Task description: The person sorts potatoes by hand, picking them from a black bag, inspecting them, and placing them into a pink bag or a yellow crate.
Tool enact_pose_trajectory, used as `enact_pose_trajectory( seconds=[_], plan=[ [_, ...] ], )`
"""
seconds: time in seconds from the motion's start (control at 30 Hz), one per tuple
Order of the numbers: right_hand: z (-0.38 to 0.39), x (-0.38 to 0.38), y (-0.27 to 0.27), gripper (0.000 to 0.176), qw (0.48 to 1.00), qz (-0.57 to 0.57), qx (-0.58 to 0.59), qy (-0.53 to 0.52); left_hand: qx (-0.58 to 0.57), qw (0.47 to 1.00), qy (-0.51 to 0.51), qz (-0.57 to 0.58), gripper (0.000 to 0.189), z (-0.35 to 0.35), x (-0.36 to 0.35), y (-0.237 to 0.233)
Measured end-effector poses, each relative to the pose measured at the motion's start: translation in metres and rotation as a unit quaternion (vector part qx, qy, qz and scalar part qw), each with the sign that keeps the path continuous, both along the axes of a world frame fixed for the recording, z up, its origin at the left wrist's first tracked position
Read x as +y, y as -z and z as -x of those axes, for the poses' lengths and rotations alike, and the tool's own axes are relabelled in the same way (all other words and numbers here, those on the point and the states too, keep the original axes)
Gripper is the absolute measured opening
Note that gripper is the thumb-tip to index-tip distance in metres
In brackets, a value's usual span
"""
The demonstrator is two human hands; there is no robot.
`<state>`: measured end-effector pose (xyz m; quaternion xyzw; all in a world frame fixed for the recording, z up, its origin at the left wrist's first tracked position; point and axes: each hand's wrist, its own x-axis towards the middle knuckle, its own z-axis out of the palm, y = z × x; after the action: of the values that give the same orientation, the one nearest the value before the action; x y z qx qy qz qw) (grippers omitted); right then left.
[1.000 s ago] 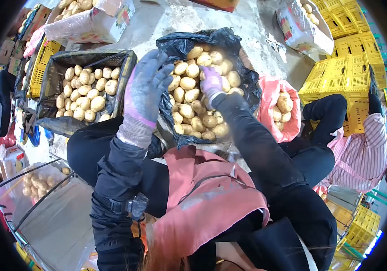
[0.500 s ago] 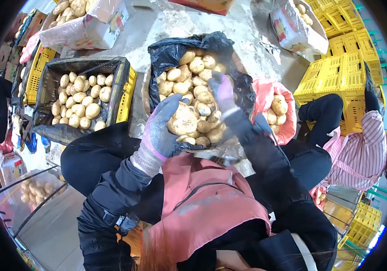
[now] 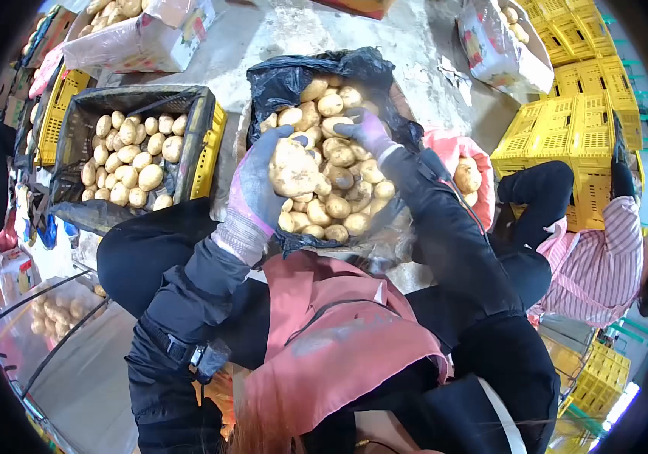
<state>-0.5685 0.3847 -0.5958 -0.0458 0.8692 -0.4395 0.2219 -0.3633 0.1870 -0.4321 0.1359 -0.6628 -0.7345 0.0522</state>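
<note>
My left hand (image 3: 257, 181), in a grey and purple glove, is closed around a large, knobbly potato (image 3: 294, 168) above the box. My right hand (image 3: 369, 133), gloved the same way, has its fingers on a smaller potato (image 3: 334, 126) over the pile. Both hands are over a box lined with black plastic (image 3: 279, 76), which is full of pale yellow potatoes (image 3: 337, 206). The box stands on the floor between my legs.
To the left is a yellow crate (image 3: 209, 155) with a dark liner and more potatoes. A pink bag (image 3: 443, 144) of potatoes stands at right. Farther out are cardboard boxes (image 3: 139, 45), stacked yellow crates (image 3: 554, 132) and a person in a striped top (image 3: 592, 261).
My left hand has moved slightly left and up with the large potato. My right hand has turned inward, its fingers now on a potato. The view has shifted a little.
</note>
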Motion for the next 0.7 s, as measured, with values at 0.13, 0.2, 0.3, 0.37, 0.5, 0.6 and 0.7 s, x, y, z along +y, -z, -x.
enact_pose_trajectory(
  seconds=[0.13,0.2,0.3,0.37,0.5,0.6,0.7],
  plan=[
    [-0.046,0.013,-0.052,0.037,0.885,0.384,-0.257,-0.057,-0.074,0.927,-0.042,-0.366,0.036,0.003,0.005,-0.004],
    [-0.076,0.005,-0.119,0.043,0.765,0.482,-0.428,0.006,-0.062,0.934,-0.016,-0.350,0.039,0.000,0.006,0.000],
    [-0.102,0.012,-0.147,0.049,0.798,0.462,-0.383,0.053,-0.052,0.945,0.045,-0.319,0.040,-0.004,0.010,0.006],
    [-0.112,0.021,-0.158,0.042,0.863,0.423,-0.276,-0.033,-0.063,0.960,0.088,-0.260,0.043,-0.008,0.016,0.012],
    [-0.138,0.027,-0.205,0.054,0.938,0.180,0.193,-0.223,-0.068,0.945,0.131,-0.290,0.055,-0.015,0.036,-0.036],
    [-0.151,0.028,-0.204,0.061,0.940,0.311,0.048,-0.132,-0.027,0.958,0.183,-0.218,0.061,-0.018,0.032,-0.034],
    [-0.156,0.028,-0.204,0.061,0.925,0.367,-0.059,-0.072,0.001,0.969,0.197,-0.147,0.065,-0.020,0.031,-0.029]
  ],
)
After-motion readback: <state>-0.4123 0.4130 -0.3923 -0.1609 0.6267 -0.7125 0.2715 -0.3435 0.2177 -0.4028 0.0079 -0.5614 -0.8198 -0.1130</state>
